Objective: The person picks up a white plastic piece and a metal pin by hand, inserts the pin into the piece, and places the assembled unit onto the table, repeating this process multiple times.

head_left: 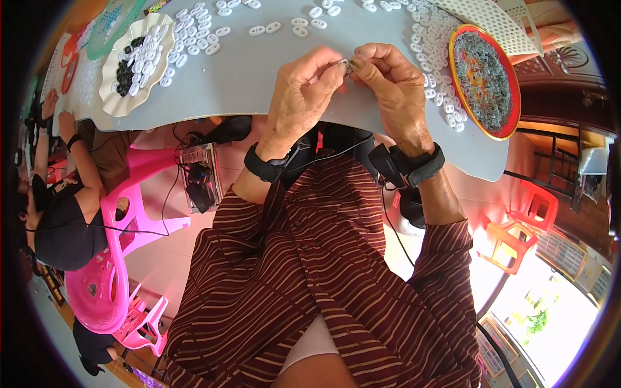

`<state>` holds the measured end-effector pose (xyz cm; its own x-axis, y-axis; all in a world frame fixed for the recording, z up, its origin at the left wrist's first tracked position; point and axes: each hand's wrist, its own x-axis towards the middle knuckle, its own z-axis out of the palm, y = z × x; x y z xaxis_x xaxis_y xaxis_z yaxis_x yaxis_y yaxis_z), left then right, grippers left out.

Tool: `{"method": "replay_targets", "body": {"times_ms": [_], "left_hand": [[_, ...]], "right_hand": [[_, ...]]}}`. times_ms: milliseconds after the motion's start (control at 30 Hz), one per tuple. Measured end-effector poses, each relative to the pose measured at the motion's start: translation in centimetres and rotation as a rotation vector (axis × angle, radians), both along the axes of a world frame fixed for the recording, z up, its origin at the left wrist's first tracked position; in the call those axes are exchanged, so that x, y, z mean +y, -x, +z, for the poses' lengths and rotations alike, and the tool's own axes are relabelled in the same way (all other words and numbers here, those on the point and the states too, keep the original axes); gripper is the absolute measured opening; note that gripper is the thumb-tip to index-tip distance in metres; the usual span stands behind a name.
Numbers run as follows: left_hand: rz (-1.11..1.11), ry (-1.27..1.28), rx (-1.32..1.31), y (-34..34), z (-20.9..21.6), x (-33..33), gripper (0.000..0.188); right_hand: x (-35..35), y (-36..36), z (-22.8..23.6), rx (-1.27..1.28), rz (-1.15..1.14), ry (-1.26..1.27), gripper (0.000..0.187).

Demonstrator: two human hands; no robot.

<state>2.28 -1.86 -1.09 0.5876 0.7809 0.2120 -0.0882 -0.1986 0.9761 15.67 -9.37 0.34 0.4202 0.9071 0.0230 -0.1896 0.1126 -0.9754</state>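
In my head view, both hands work above the front edge of the grey table point(239, 77), near its middle. I see the left hand point(301, 94) pinched closed, thumb against forefinger, and the right hand point(396, 94) pinched likewise, its other fingers curled. Between them, over the table, they grip a small piece point(348, 66), mostly hidden by fingertips; I cannot tell its exact shape. On the table's left part I have a scalloped cream dish point(110, 77) bearing white and black pieces, with white two-holed ovals point(197, 32) beside it. On the table's right part lies a red-rimmed tray point(513, 107) heaped with small greyish parts point(488, 81). A pink chair point(119, 258) stands off the table's left front.
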Motion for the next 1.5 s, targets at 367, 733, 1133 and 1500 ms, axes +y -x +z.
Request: {"method": "replay_targets", "body": {"times_ms": [367,733,1133,1500], "left_hand": [[-0.140,0.052,-0.028,0.4,0.6,0.3,0.019],[-0.123,0.062,-0.054,0.2,0.1,0.4,0.015],[-0.074,0.061,-0.066,0.3,-0.4,0.3,0.015],[0.255,-0.151,0.039,2.1,-0.4,1.4,0.010]], "right_hand": [[-0.5,-0.8,1.0,-0.196,0.064,0.150,0.015],[-0.5,0.0,0.7,-0.282,0.016,0.078,0.015],[-0.3,0.2,0.7,-0.144,0.049,0.042,0.017],[7.1,-0.9,3.6,-0.544,0.164,0.145,0.016]]}}
